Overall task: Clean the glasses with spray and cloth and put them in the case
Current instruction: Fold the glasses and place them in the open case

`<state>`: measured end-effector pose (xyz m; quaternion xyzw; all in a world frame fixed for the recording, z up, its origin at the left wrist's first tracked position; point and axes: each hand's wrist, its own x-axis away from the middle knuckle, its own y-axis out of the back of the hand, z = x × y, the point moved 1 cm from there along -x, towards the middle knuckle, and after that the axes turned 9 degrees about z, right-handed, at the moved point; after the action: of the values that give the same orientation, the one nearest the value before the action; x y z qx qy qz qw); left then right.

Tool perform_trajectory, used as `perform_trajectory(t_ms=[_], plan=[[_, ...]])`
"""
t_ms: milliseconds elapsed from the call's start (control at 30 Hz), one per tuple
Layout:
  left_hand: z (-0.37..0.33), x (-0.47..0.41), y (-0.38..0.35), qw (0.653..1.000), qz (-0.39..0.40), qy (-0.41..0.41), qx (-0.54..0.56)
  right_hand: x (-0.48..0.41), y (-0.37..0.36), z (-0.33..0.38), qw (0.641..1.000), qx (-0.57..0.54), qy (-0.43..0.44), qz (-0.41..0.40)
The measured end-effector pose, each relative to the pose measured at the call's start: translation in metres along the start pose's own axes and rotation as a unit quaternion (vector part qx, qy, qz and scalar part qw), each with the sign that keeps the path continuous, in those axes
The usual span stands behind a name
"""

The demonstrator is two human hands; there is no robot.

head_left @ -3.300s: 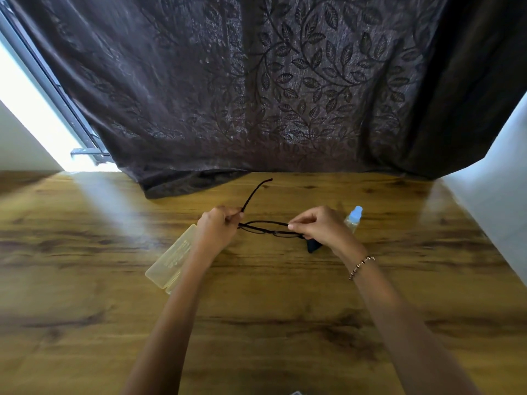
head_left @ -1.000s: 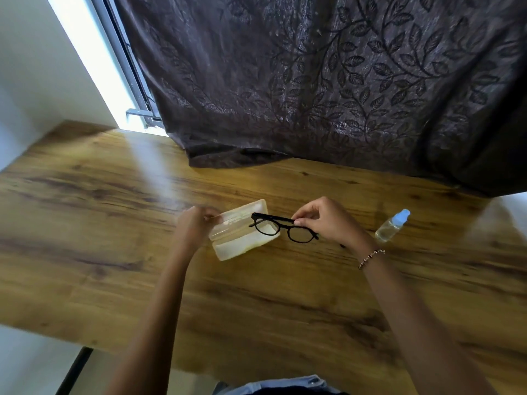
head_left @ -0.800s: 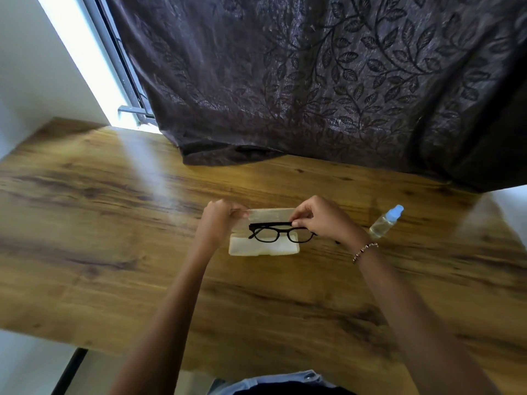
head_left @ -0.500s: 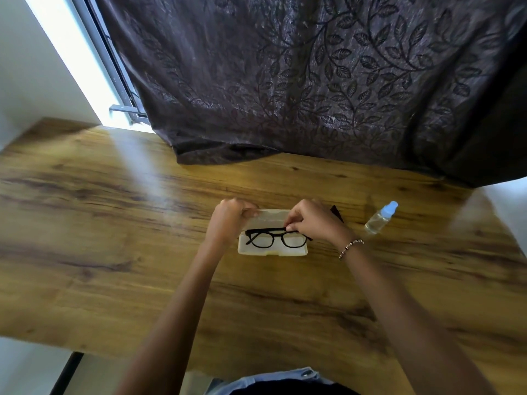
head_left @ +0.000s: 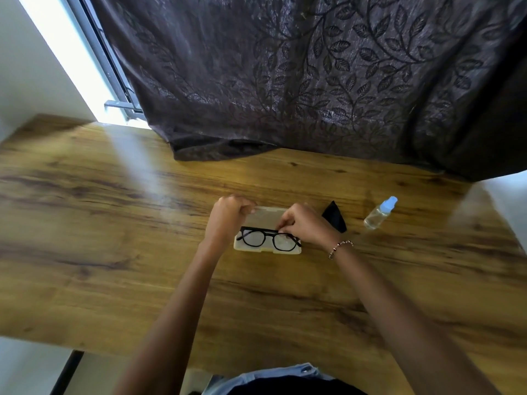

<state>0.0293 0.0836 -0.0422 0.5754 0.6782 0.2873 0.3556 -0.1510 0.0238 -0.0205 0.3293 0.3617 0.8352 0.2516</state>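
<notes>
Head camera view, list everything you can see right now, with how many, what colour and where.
glasses: one, black frame, folded, lying in the open case
case: one, translucent pale, open, middle of the table
cloth: one, black, on the table just right of the case
spray bottle: one, clear with light blue cap, right of the cloth
table: one, brown wood grain, fills the middle
curtain: one, dark brown with leaf pattern, behind the table
window: one, bright strip, top left
bracelet: one, beaded, right wrist
left hand: one, grips the case's left end
right hand: one, pinches the glasses' top bar
</notes>
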Motion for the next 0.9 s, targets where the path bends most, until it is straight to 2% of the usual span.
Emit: perform_trajectory(t_ms=[233, 567, 900], plan=[[0.001, 0.0, -0.003, 1.0, -0.014, 0.002, 0.013, -0.003, -0.003, -0.001, 1.0, -0.01, 0.011, 0.001], [-0.004, 0.004, -0.007, 0.998, -0.041, 0.033, 0.017, -0.006, -0.008, -0.004, 0.998, -0.064, -0.023, -0.01], [0.003, 0.005, -0.004, 0.999, -0.022, 0.019, 0.026, 0.001, -0.015, -0.001, 0.999, 0.013, 0.016, -0.029]])
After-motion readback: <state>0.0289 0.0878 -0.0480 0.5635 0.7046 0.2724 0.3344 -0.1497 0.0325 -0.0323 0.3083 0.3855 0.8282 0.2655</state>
